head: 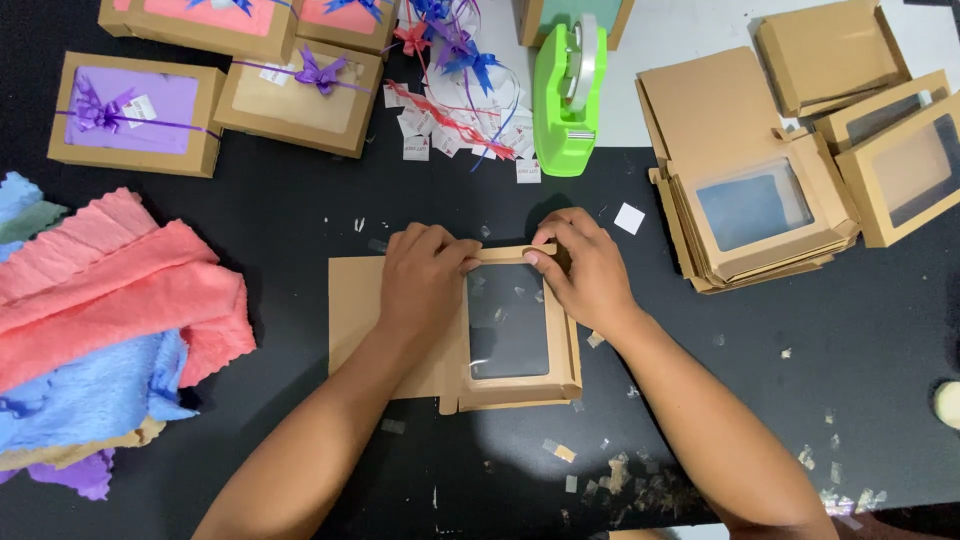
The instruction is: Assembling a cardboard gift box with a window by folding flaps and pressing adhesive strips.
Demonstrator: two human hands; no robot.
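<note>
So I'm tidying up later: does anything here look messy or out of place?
Yes. Small tape and paper scraps litter the black table near the person's right arm, and a loose white square lies beside the right hand. The cloth pile is rumpled.

Black table (820, 330): flat cardboard box (455, 335) at centre, towels (110, 320) left, green tape dispenser (570, 95) & flat box stack (750, 215) right, paper scraps (620, 470) near edge.

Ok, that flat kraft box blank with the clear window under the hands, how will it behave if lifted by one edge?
The box blank looks like thin card, so it is probably light and would likely bend along its creases. Its clear window looks like film, so likely slick and easily dented. The left hand and right hand press its top flap.
</note>
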